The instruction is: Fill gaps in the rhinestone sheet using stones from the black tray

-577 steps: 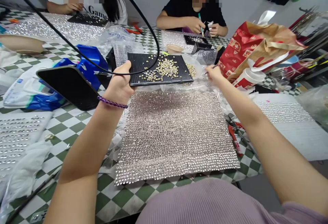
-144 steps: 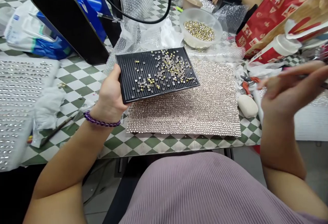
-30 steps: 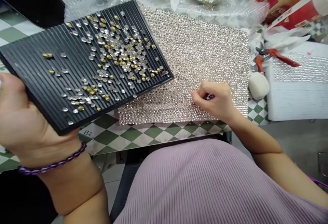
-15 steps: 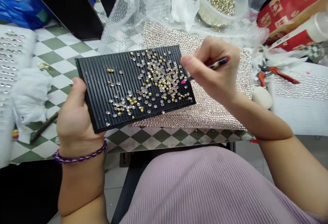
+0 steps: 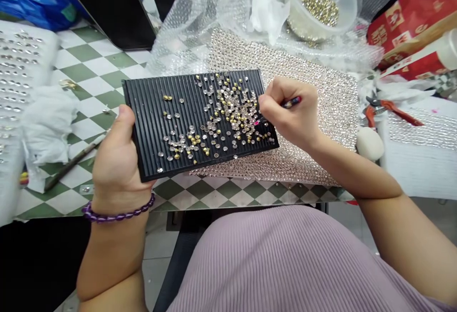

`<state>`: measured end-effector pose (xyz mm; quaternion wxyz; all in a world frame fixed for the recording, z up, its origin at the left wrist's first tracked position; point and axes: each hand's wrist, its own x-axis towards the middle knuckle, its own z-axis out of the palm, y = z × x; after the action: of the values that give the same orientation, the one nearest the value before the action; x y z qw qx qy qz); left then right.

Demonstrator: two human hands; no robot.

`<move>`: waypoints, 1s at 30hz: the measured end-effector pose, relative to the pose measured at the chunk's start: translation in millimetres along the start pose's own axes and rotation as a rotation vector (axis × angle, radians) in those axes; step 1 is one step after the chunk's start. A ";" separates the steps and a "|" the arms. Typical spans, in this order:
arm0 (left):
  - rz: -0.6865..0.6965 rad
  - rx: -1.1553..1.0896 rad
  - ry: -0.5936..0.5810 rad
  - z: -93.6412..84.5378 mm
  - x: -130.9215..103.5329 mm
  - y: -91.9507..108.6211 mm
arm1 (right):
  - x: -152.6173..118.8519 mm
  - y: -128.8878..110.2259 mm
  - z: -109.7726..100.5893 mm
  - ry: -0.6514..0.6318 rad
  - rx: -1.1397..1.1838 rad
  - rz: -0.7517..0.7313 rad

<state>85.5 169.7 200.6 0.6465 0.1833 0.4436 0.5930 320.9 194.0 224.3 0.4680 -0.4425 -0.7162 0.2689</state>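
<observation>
My left hand (image 5: 116, 155) grips the left edge of a black ridged tray (image 5: 150, 126), thumb in front and the other fingers hidden behind it. Loose rhinestones (image 5: 237, 107), some showing clear faces and some gold backs, lie scattered over the ridges, most thickly toward the right. In a closed pinch, my right hand (image 5: 294, 110) holds a thin dark pen-like picker (image 5: 292, 102). Its pink tip is among the stones near the tray's right end; whether it touches one is too small to tell. Beneath the tray lies a rhinestone-covered sheet (image 5: 314, 155).
A clear plastic tub (image 5: 346, 3) of gold-backed stones stands at the back. To the right are orange-handled pliers (image 5: 394, 110) and a white rounded lump (image 5: 370, 143). Bubble wrap (image 5: 200, 31) lies behind the tray. At left are crumpled white tissue (image 5: 46, 126) and a dark stick (image 5: 73, 164).
Within the view, the tray and my left hand sit slightly further right. The picker's tip has shifted a little lower among the stones, and my right hand has come closer to the tray.
</observation>
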 end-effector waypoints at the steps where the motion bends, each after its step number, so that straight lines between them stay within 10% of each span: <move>1: 0.018 0.008 -0.014 -1.2 0.9 -0.4 | 1.3 0.1 -2.1 0.031 0.046 0.019; 8: 0.221 0.031 -0.141 -12.4 6.4 0.6 | -28.4 -20.2 -35.1 0.374 0.153 -0.088; 14: 0.313 0.136 -0.302 -10.9 4.7 2.9 | -89.1 -17.8 -44.7 0.041 -0.133 0.177; 30: 0.257 0.045 -0.192 -9.4 3.1 1.0 | -101.8 -6.9 -39.3 0.030 -0.336 0.176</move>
<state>77.2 170.2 195.2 0.6002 0.3090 0.3660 0.6406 371.3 99.5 202.2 0.3731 -0.5792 -0.7024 0.1787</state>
